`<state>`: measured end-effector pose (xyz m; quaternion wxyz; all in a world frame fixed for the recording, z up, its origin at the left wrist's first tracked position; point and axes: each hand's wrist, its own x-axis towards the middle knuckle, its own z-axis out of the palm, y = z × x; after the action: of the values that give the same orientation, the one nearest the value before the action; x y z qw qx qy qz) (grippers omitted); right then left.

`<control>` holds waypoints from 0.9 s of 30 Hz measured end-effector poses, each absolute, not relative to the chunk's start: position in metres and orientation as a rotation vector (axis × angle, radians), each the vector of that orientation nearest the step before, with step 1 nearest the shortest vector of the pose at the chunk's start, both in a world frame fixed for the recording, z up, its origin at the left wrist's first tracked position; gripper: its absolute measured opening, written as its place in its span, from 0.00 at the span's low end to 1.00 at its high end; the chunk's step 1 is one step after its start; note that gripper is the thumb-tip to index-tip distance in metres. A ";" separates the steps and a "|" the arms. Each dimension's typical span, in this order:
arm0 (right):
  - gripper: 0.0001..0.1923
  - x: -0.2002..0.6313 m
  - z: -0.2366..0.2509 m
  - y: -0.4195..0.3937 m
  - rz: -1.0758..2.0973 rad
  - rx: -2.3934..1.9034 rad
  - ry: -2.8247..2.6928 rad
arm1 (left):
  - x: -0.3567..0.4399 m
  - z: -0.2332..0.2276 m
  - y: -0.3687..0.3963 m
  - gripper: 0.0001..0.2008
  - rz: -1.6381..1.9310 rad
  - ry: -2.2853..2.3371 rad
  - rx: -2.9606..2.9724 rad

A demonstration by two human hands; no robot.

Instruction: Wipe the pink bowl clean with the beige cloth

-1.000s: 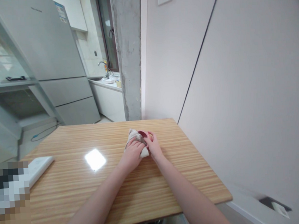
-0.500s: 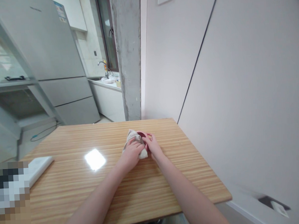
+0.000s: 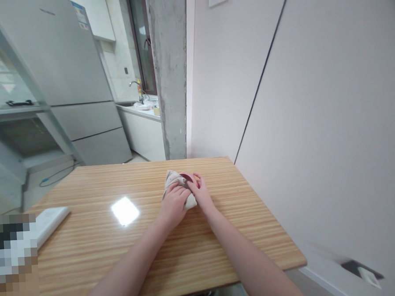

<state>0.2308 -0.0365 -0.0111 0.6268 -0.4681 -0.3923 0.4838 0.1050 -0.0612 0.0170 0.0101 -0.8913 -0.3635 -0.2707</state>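
A light grey-beige cloth [image 3: 170, 178] is bunched above the far middle of the wooden table. My left hand [image 3: 175, 204] presses it with curled fingers against a pink, round-rimmed vessel [image 3: 186, 174], either a cup or a small bowl. On the vessel's right side, my right hand [image 3: 201, 193] grips it, with the thumb near the rim and cloth. Part of the darker pink inside shows, while cloth and fingers hide most of its body. Whether the vessel touches the tabletop I cannot tell.
The wood-grain table [image 3: 124, 258] has a bright reflection on its left half. A white, flat-sided object [image 3: 52, 217] lies at the left edge, partly pixelated. Close along the right runs a pale wall [image 3: 316, 137]. Beyond stand a fridge [image 3: 78, 79] and a concrete pillar [image 3: 172, 78].
My right hand has shifted slightly left, its fingers more bent around the vessel. The vessel and cloth have turned a little; my left hand stays nearly in place.
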 end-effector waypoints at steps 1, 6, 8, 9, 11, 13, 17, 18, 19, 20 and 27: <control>0.31 0.231 -0.012 -0.037 1.098 -1.059 -0.900 | 0.106 0.018 -0.061 0.16 -0.813 -1.134 -2.785; 0.30 0.231 -0.014 -0.037 1.060 -1.025 -0.911 | 0.108 0.020 -0.063 0.17 -0.700 -1.138 -2.758; 0.30 0.232 -0.013 -0.035 1.061 -1.019 -0.935 | 0.106 0.020 -0.063 0.16 -0.739 -1.132 -2.753; 0.30 0.234 -0.012 -0.034 1.061 -1.022 -0.954 | 0.105 0.020 -0.063 0.16 -0.759 -1.118 -2.763; 0.30 0.239 -0.009 -0.032 1.074 -1.048 -0.982 | 0.102 0.020 -0.062 0.15 -0.768 -1.069 -2.801; 0.27 0.243 -0.006 -0.031 1.141 -1.091 -0.967 | 0.100 0.020 -0.062 0.13 -0.721 -1.014 -2.854; 0.21 0.245 -0.005 -0.029 1.266 -1.118 -0.833 | 0.098 0.022 -0.063 0.15 -0.704 -1.005 -2.855; 0.20 0.245 -0.005 -0.029 1.268 -1.108 -0.789 | 0.097 0.022 -0.063 0.16 -0.748 -1.048 -2.816; 0.20 0.244 -0.006 -0.028 1.259 -1.092 -0.747 | 0.097 0.023 -0.063 0.18 -0.797 -1.097 -2.773; 0.20 0.243 -0.006 -0.028 1.240 -1.072 -0.715 | 0.096 0.023 -0.063 0.20 -0.838 -1.140 -2.741; 0.26 0.236 -0.014 -0.030 1.137 -1.053 -0.763 | 0.100 0.027 -0.060 0.07 -0.846 -1.202 -2.811</control>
<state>0.2356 -0.0297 -0.0137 0.6497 -0.4634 -0.3358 0.5004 0.0999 -0.0603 0.0266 -0.0151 -0.8861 -0.3788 -0.2668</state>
